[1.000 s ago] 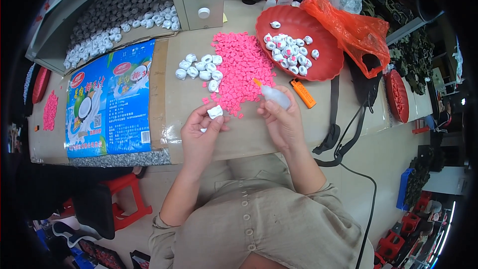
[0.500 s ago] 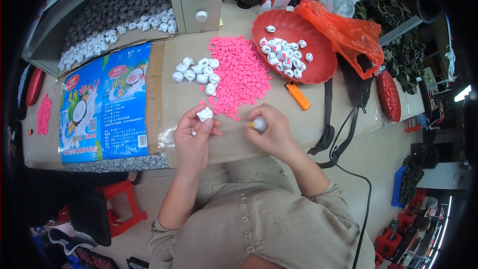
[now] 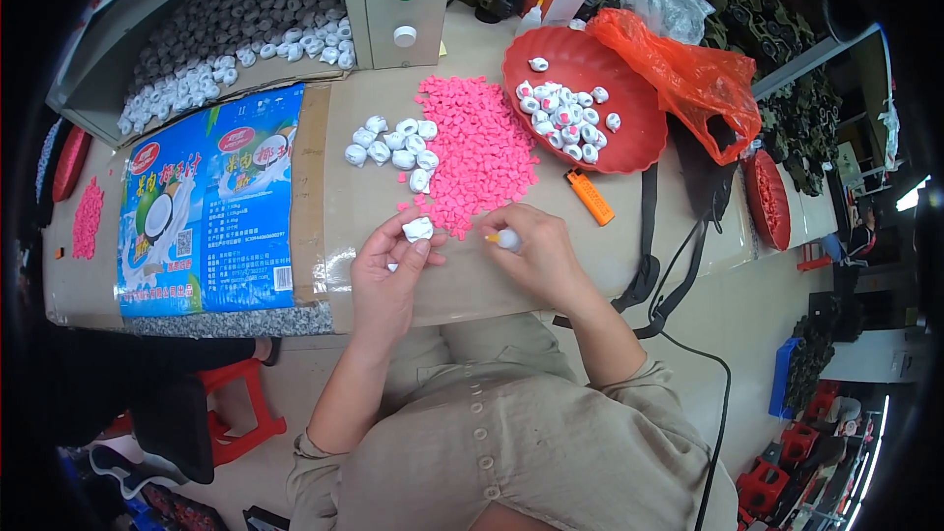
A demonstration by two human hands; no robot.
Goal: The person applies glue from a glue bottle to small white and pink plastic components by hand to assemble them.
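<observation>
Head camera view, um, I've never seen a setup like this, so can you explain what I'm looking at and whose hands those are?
There's no robot here: these are a person's own bare hands. The left of two wide fisheye cameras on their head looks down, so straight edges bend toward the rim.

The left hand holds a small white piece in its fingers. The right hand grips a small bottle with a yellow-orange tip.

On the table lie a pink heap of small pieces, a white cluster left of it, a red scalloped dish holding more white pieces, and an orange lighter.
</observation>
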